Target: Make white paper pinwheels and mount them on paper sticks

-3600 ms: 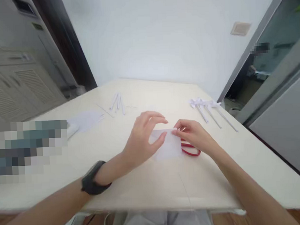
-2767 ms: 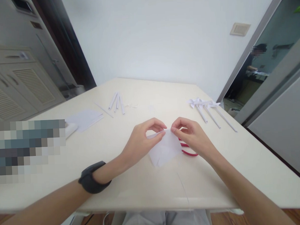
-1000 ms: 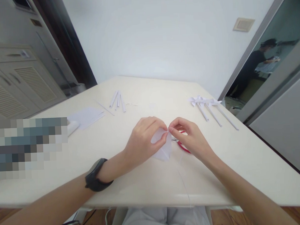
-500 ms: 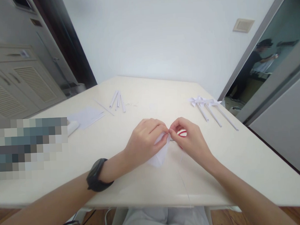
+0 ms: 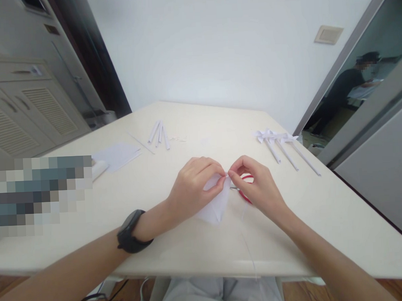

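Note:
My left hand [image 5: 198, 182], above a dark wristwatch, pinches a folded sheet of white paper [image 5: 215, 207] by its upper corner. The sheet hangs below the fingers, its upper part hidden behind them. My right hand [image 5: 257, 183] is closed in a pinch at that same corner, fingertips almost against the left ones; what it grips is too small to make out. Scissors with red handles [image 5: 245, 196] lie partly under the right hand. A thin pale thread [image 5: 249, 252] trails over the table's front edge.
Finished paper pinwheels [image 5: 276, 136] with rolled sticks lie at the right. Several rolled paper tubes [image 5: 159, 133] and flat paper sheets [image 5: 117, 156] are at the back left of the white table [image 5: 199, 115]. A person [image 5: 348, 84] works beyond the doorway.
My right fingertips have drawn slightly right, away from the left ones. More of the scissors and the paper now shows. The person beyond the doorway has leaned over.

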The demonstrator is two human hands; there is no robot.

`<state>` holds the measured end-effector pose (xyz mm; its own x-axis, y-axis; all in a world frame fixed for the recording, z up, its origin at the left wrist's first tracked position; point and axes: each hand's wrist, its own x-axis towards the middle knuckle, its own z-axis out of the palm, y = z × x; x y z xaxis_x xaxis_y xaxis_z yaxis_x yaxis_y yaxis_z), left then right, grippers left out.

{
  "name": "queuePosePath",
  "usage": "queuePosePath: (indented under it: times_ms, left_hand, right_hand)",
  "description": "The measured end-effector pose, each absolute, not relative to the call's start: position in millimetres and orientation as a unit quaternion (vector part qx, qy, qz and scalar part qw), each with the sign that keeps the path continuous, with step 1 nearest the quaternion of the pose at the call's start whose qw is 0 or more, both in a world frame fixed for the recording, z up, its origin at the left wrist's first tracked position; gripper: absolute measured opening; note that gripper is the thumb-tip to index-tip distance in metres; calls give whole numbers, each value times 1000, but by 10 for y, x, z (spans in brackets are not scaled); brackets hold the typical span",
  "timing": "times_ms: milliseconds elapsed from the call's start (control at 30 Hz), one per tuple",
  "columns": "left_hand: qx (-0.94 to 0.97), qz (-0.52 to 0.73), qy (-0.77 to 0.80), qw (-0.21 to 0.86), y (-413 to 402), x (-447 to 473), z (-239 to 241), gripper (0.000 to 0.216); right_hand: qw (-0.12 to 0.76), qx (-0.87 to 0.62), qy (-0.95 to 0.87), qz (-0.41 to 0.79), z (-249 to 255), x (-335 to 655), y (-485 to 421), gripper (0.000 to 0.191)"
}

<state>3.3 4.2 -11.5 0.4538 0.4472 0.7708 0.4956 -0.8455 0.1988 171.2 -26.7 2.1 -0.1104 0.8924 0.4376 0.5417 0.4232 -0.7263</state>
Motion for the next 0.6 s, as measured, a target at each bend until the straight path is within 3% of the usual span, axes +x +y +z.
queuePosePath:
  times_ms: [233,600]
  left_hand:
    - [-832,-468,-289,-72,7,25,-36,10]
    - [-828,-478,-279,-84,-1,34,-30,10]
  right_hand:
    - [447,-463,-748,161,57,1741,-281,6]
    - [461,-444,-755,139,17,1745,-243,6]
